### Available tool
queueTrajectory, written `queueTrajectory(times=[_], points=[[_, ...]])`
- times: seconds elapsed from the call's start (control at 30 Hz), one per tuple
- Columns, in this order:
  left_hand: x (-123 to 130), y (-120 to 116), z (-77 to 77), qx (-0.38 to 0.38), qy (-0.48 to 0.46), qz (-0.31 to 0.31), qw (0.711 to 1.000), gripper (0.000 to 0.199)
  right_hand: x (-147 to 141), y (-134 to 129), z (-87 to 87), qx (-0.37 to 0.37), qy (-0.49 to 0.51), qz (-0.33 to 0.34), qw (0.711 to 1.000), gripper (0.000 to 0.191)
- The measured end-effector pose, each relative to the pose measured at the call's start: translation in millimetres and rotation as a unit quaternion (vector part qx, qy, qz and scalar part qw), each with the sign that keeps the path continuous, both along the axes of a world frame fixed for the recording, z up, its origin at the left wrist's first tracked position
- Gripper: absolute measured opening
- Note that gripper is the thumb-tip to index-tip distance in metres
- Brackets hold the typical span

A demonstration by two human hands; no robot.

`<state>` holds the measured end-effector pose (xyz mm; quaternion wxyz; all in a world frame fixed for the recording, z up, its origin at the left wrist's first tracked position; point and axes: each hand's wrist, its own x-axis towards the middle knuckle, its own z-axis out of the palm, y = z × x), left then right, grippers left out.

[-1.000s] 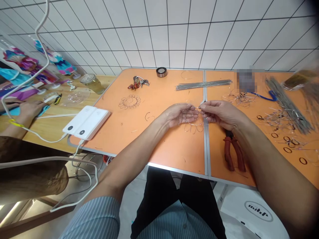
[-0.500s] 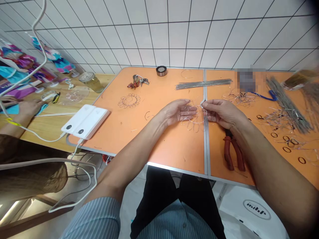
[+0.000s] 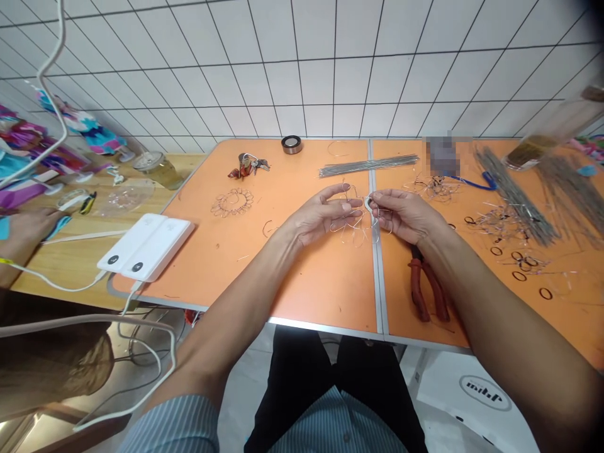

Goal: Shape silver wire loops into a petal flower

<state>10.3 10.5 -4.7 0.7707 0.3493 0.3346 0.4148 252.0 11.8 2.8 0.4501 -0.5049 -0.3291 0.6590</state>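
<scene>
A thin wire ring with petal-like loops [image 3: 355, 234] hangs between my two hands above the orange table. My right hand [image 3: 408, 215] pinches its right side with thumb and forefinger, where a small grey rounded edge shows at the fingertips. My left hand [image 3: 321, 217] has its bent fingers around the loops on the left side. How firmly it grips the fine wire is hard to see. Under my right wrist lie red-handled pliers [image 3: 427, 286], their jaws partly hidden. A similar looped wire ring [image 3: 232, 202] rests on the table to the left.
Straight wires [image 3: 368, 165] lie at the back, near a tape roll [image 3: 291, 145] and keys [image 3: 248, 165]. More wire bundles [image 3: 516, 195], wire scraps and small dark rings [image 3: 546, 294] cover the right side. At left are a white device [image 3: 146, 246], a cup [image 3: 158, 170] and another person's hand [image 3: 35, 226].
My left fingers, stretched flat before, are now bent around the wire loops, and the ring has tilted. My right hand keeps its pinch. The view has shifted a little to the right.
</scene>
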Motion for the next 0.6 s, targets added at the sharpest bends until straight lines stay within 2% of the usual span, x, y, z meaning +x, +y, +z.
queueTrajectory(times=[0.07,0.23,0.6], points=[[3,0,0.0,-0.012,0.001,0.016,1.000,0.057,0,0,-0.2,0.000,0.006,-0.003,1.000,0.016],[7,0,-1.0,-0.044,0.016,0.049,0.998,0.032,-1,0,0.2,0.003,0.012,-0.011,1.000,0.018],[6,5,-12.3,-0.040,0.053,0.008,0.998,0.015,-10,-5,7.0,0.002,-0.002,-0.038,0.999,0.032]])
